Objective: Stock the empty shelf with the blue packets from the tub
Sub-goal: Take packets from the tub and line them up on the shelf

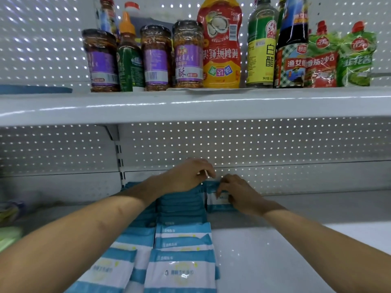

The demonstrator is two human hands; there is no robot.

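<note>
Right hand [239, 193] is at the back of the lower shelf [296, 240], and I can see its fingers curled over the top edge of a single blue packet [219, 203], pinching it. That packet stands upright against the perforated back panel [275, 149], just to the right of the stocked rows, starting a fresh column there.

Left hand [186, 176] is palm down beside it, over the far end of the middle row. The fingers are bent over the packet tops, but from my view I can't tell whether they grip anything or only rest there. The two hands are almost touching.

The other blue packets [182, 235] fill the left part of this shelf in rows running from the back panel to the front edge, overlapping like tiles, the nearest ones showing their white-and-blue faces. To the right of them the shelf surface is bare white.

Above, on the upper shelf [190, 106], I'm looking at purple-labelled jars [155, 58], a red-and-yellow squeeze bottle [221, 45], a green bottle [261, 45], a dark sauce bottle [292, 49] and red and green pouches [338, 58].
</note>
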